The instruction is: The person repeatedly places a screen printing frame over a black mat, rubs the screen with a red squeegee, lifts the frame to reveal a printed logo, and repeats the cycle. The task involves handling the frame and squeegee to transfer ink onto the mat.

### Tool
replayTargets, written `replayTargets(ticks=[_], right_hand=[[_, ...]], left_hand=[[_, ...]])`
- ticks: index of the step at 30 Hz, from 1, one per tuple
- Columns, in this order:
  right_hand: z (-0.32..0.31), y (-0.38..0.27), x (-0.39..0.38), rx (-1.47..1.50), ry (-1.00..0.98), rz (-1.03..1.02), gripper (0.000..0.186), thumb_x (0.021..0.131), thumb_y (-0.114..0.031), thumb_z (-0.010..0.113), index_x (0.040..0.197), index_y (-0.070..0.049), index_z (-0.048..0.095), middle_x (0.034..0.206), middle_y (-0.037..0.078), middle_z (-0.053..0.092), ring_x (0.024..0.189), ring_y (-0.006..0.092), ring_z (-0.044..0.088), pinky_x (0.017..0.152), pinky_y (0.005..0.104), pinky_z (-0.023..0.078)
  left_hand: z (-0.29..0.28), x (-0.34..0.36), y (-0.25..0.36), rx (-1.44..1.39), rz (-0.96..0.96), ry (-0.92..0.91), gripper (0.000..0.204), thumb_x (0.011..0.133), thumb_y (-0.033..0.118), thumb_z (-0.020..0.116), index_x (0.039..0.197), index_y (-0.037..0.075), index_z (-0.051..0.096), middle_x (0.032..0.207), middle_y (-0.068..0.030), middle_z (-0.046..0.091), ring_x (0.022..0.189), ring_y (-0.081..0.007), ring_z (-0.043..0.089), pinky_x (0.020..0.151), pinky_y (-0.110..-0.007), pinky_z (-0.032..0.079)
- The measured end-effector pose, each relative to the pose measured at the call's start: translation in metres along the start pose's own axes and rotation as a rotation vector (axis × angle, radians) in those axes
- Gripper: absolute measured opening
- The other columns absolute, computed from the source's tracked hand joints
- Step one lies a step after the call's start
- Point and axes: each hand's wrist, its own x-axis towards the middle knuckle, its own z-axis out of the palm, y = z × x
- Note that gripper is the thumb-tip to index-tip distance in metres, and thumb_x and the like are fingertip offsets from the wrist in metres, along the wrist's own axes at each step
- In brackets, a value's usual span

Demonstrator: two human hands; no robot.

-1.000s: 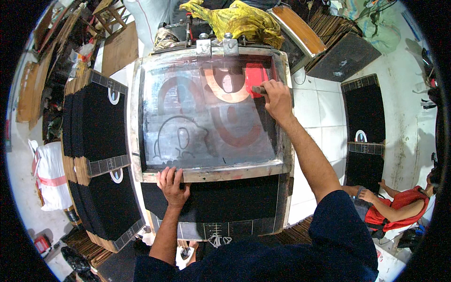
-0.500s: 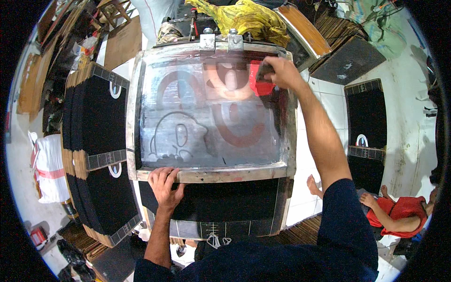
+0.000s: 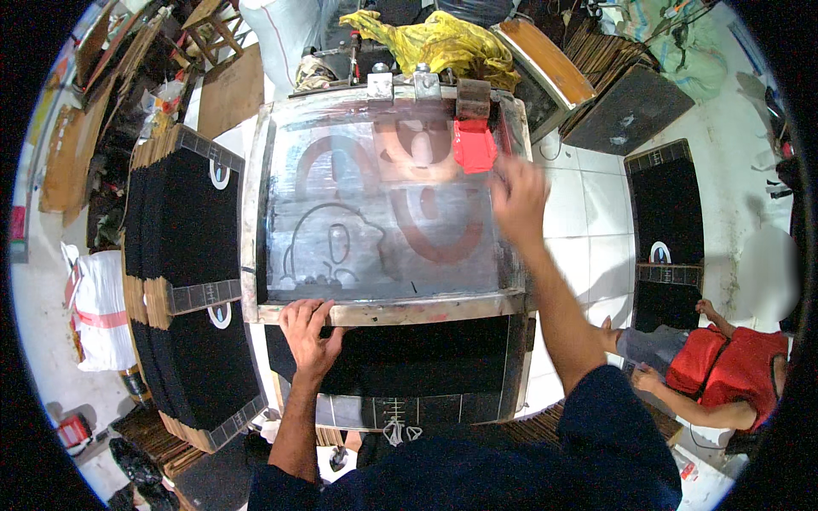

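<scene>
In front of me a wooden-framed printing screen (image 3: 392, 316) lies over a board with black fabric (image 3: 426, 353). Its mesh bears faint round shapes and a bird-like outline. My left hand (image 3: 311, 339) has its fingers bent over the near bar of the frame, gripping it. A squeegee (image 3: 475, 145), dark at the top and red below, stands in the far right corner against the far bar. My right hand (image 3: 521, 200) is over the right side of the screen, apart from the squeegee. Motion blur hides how its fingers are set.
Metal hinge clamps (image 3: 426, 83) hold the screen's far bar. Stacked boards with black fabric (image 3: 192, 226) stand at left, and more black-covered boards (image 3: 669, 200) lie at right. A yellow cloth (image 3: 434, 43) is behind the screen. Another person in red (image 3: 724, 366) sits at lower right.
My right hand has let go of the squeegee and moved nearer to me, toward the screen's right bar. The squeegee stays in the far corner. My left hand keeps its hold.
</scene>
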Motion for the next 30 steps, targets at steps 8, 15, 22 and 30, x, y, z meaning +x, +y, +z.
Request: replayTargets(ticks=[8,15,22,30], right_hand=[[-0.106,-0.108,-0.094,0.021,0.271,-0.297,0.043,0.093,-0.042,0.070,0.121,-0.010,0.067,0.109,0.013,0.063,0.106,0.0332,0.059,0.093,0.0491,0.042],[-0.195,-0.158,0.054,-0.040,0.515,-0.421,0.031,0.094,-0.036,0.071,0.110,-0.010,0.070,0.090,0.007,0.069,0.089,0.0263,0.067,0.081,0.0418,0.049],[-0.237,-0.176,0.160,-0.067,0.361,-0.145,0.049,0.097,-0.056,0.059,0.113,-0.013,0.074,0.095,0.013,0.077,0.091,0.0311,0.075,0.084,0.0419,0.056],[-0.252,-0.175,0.207,-0.132,0.255,-0.096,0.055,0.096,-0.059,0.059,0.121,-0.012,0.074,0.093,0.009,0.078,0.093,0.0207,0.075,0.087,0.0343,0.052]], left_hand=[[-0.130,0.069,0.039,0.065,0.212,0.070,0.060,0.072,0.056,0.084,0.110,0.010,0.075,0.099,-0.0065,0.065,0.102,-0.0259,0.060,0.105,-0.053,0.034],[-0.126,0.033,-0.064,0.029,-0.137,0.720,0.070,0.090,0.015,0.079,0.149,-0.002,0.046,0.151,-0.0213,0.051,0.142,-0.0362,0.045,0.119,-0.051,0.030],[0.045,-0.331,-0.253,0.162,-1.189,-0.560,0.037,0.098,0.038,0.059,0.099,0.007,0.080,0.100,-0.0237,0.075,0.095,-0.0438,0.071,0.090,-0.053,0.055],[0.087,-0.478,-0.183,-0.378,-1.283,-0.107,0.039,0.092,0.039,0.072,0.113,0.007,0.078,0.093,-0.0222,0.076,0.085,-0.0296,0.076,0.077,-0.043,0.056]])
